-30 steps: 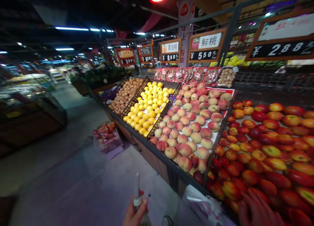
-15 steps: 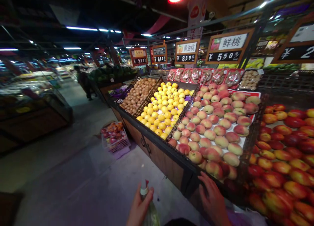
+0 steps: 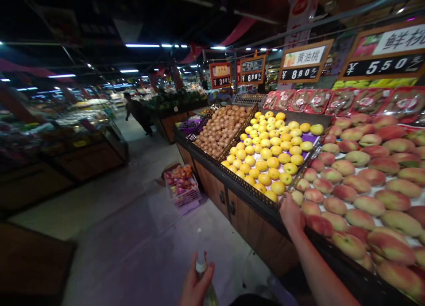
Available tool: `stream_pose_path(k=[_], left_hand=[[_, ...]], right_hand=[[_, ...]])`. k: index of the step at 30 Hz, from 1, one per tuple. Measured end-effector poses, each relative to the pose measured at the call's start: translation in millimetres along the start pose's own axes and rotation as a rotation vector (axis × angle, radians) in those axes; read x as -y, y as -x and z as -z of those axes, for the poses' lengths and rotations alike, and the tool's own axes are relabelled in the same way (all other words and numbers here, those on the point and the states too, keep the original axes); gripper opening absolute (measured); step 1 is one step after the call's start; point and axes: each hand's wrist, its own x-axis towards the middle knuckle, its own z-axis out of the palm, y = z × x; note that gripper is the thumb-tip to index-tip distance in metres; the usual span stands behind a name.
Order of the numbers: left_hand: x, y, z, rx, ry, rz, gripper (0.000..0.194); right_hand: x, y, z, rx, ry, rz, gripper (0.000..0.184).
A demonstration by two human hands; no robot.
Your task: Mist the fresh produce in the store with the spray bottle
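In my left hand [image 3: 199, 281], low in the view, a spray bottle [image 3: 210, 295] is gripped around its neck; its nozzle points up and away, and the lower part is cut off by the frame. My right hand [image 3: 292, 215] reaches across the front of the fruit stand. Its fingers are closed at the front corner of the black plastic crate [image 3: 254, 191], where the yellow peaches [image 3: 265, 153] meet the pink-and-green peaches [image 3: 360, 182]. Part of the fingertips is hidden behind the hand.
Kiwifruit [image 3: 222, 129] fill the crate farther left. Packed trays [image 3: 318, 101] line the back under price signs [image 3: 303, 62]. A basket of bagged fruit [image 3: 182, 188] stands on the floor by the wooden cabinet [image 3: 245, 213]. A person in dark clothes [image 3: 137, 113] is farther down the aisle.
The view has turned left and come closer to the yellow peaches. My right hand has moved forward from the stand's near edge to the crate corner. The left hand still holds the spray bottle.
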Motion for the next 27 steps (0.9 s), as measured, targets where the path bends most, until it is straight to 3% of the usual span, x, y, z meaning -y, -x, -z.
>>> stream_pose_path(k=[5,11,18,21,23,27], left_hand=[[-18,-41,-32.0,0.225,-0.080,-0.093,0.068],[-63,-88,-108.8,0.701,-0.217,-0.327,0.045],[-96,-148,-191.4,1.013,-0.259,-0.435,0.047],[-103,-180,-208.6,1.064,-0.267,-0.437,0.047],[-108,-209,-209.1,1.035,-0.223,-0.427,0.048],[-122,-277,-183.8,0.790,-0.176,-0.347,0.058]], right_hand=[[2,-6,-9,0.013,0.090,-0.050,0.037],[-1,-11,-17,-0.018,0.145,-0.071,0.034],[-18,-19,-33,-0.087,0.108,-0.024,0.022],[-23,-23,-40,-0.030,0.112,-0.050,0.020],[-24,-25,-42,0.002,0.112,-0.062,0.021],[-24,-24,-47,0.081,0.054,-0.107,0.029]])
